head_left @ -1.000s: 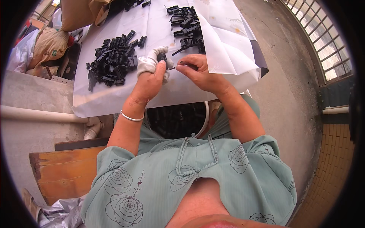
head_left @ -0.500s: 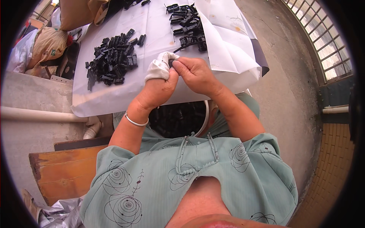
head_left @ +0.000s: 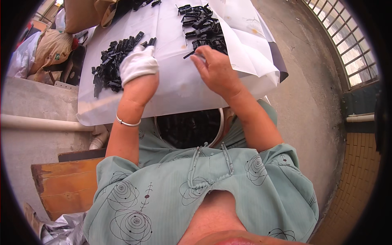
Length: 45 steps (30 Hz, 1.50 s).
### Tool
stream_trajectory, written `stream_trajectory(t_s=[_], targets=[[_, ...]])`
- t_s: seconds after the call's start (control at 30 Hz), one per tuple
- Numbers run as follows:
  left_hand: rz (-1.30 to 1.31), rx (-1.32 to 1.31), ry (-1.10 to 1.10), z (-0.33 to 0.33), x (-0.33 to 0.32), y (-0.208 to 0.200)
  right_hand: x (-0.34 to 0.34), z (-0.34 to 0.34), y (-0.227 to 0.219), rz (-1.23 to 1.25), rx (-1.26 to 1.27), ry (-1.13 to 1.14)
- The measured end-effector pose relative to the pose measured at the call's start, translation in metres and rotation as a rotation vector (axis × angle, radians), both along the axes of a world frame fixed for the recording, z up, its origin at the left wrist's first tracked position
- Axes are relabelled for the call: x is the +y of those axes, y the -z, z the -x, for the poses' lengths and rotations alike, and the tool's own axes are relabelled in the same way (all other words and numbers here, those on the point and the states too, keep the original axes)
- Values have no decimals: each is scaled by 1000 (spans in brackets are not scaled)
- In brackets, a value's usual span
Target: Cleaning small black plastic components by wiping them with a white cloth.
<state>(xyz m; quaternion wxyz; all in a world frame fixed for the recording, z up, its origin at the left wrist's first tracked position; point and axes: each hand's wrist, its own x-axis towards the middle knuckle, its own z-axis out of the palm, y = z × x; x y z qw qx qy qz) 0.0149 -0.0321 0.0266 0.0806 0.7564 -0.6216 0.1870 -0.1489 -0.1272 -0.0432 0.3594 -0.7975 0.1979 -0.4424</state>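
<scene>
Head view: two grips, two black heaps

The gloved left grip [head_left: 140, 66] is over the right side of a heap of black pieces [head_left: 109, 61]; how far open it is, or what it holds, cannot be told. The right grip [head_left: 200, 55], thumb and fingers bent, is at the near edge of a second heap [head_left: 202, 26]; its hold cannot be told. Bare, white-covered worktop [head_left: 169, 41] lies between the grips, its near edge closer to the body. A folded flap [head_left: 255, 57] lies right of the right grip.
</scene>
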Motion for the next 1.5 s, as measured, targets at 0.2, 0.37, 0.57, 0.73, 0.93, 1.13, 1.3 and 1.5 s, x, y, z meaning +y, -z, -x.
stream_trajectory(t_s=[0.2, 0.37, 0.57, 0.73, 0.93, 1.13, 1.3, 1.5], targets=[[209, 220, 225, -6, -14, 15, -32, -2, 9, 195, 302, 317], [80, 1431, 20, -2, -12, 36, -16, 2, 5, 52, -134, 60], [103, 2400, 425, 13, -7, 38, 0, 5, -1, -227, -103, -156], [185, 2365, 463, 26, -3, 30, 15, 9, -14, 37, -76, -87], [221, 1959, 276, 38, 1, 32, 26, 10, -19, 419, -141, -142], [206, 1961, 233, 46, 2, 38, 31, 9, -13, 508, -108, -88], [189, 2144, 258, 45, 6, 38, 35, 9, -12, 515, -75, -37], [182, 2076, 346, 38, 12, 38, 33, 14, -12, 493, -115, -99]])
